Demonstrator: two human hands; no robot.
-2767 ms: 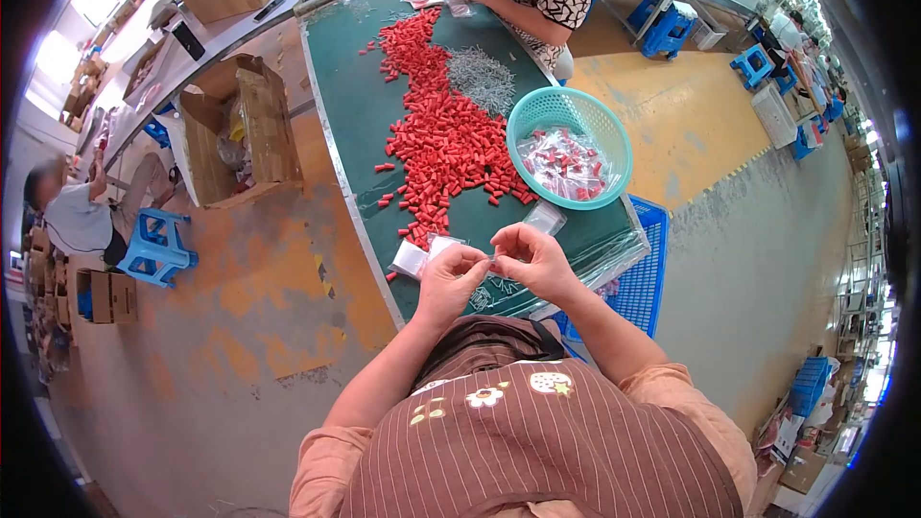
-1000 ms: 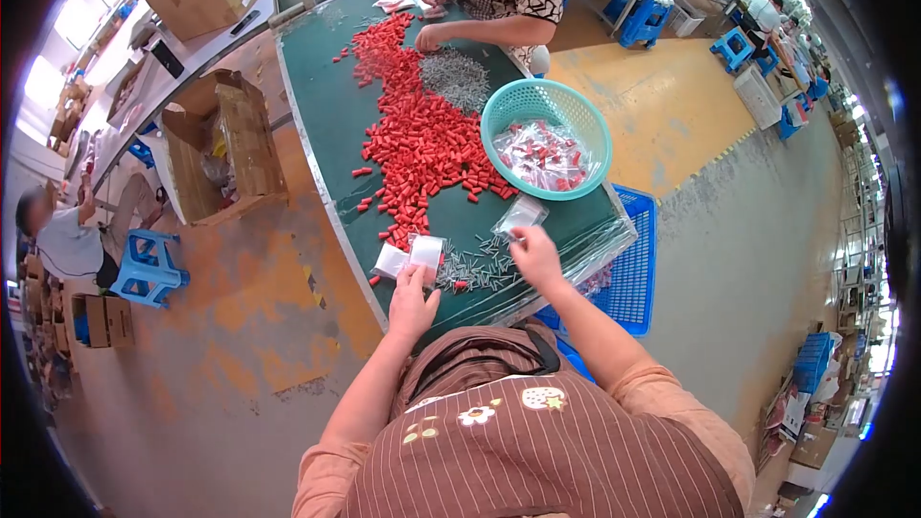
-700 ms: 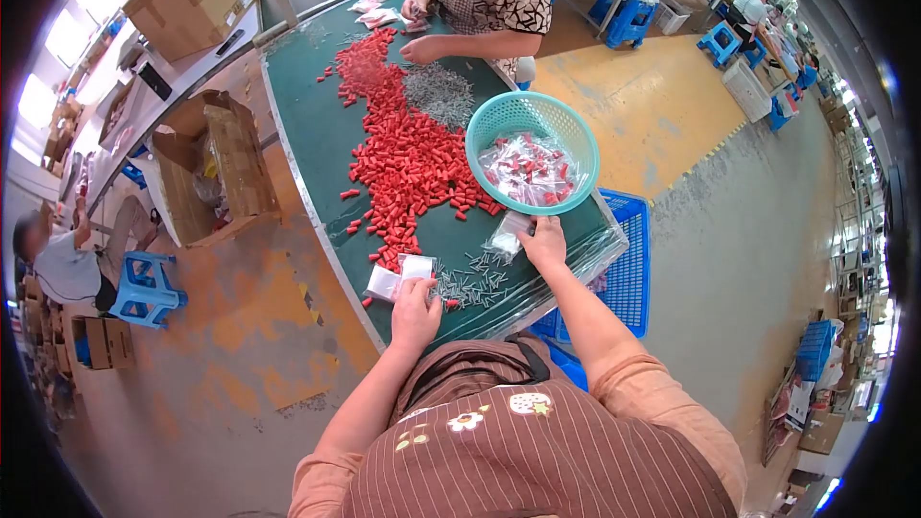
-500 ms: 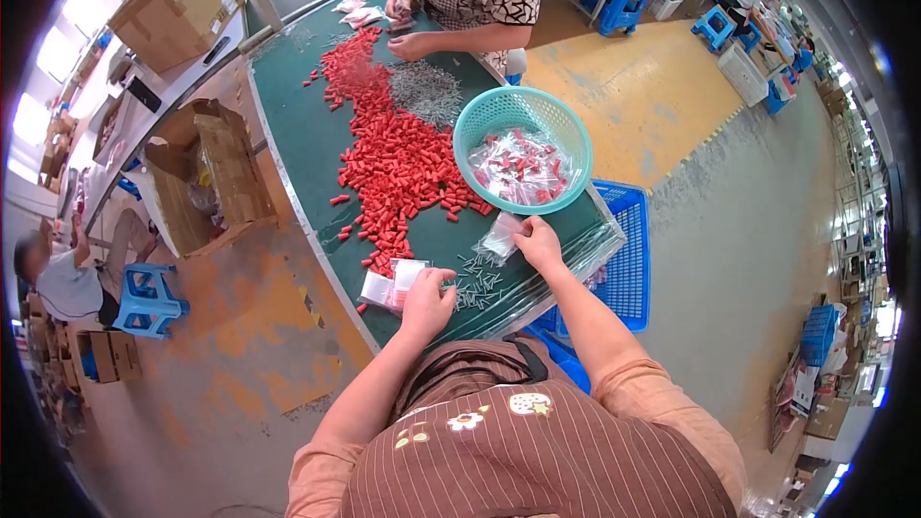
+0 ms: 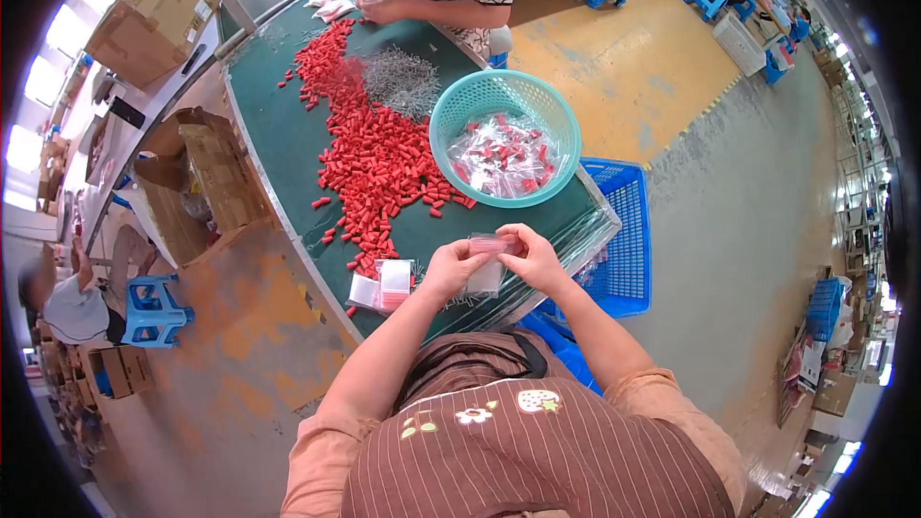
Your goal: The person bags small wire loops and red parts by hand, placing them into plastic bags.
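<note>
Close over the near end of the green table (image 5: 273, 96), a small clear plastic bag (image 5: 487, 278) with a pinkish top is held between my two hands. My left hand (image 5: 451, 269) pinches its left upper corner. On the other side, my right hand (image 5: 532, 259) grips the right upper corner with closed fingers. Stacks of flat plastic bags (image 5: 395, 280) lie left of my left hand. Loose screws (image 5: 460, 301) lie beneath the held bag, partly hidden by it and my hands. Beyond my hands spreads a big heap of red plastic plugs (image 5: 384, 158).
A mint-green basket (image 5: 561, 105) of filled bags stands at the table's right edge, with a blue crate (image 5: 628, 273) below. A grey screw pile (image 5: 401, 82) lies farther back, near a co-worker's hands (image 5: 376, 6). An open cardboard box (image 5: 225, 168) stands left.
My left hand has moved right, away from the bag stacks, and now grips the small bag together with my right hand. The view has shifted slightly; the co-worker's hands have come together.
</note>
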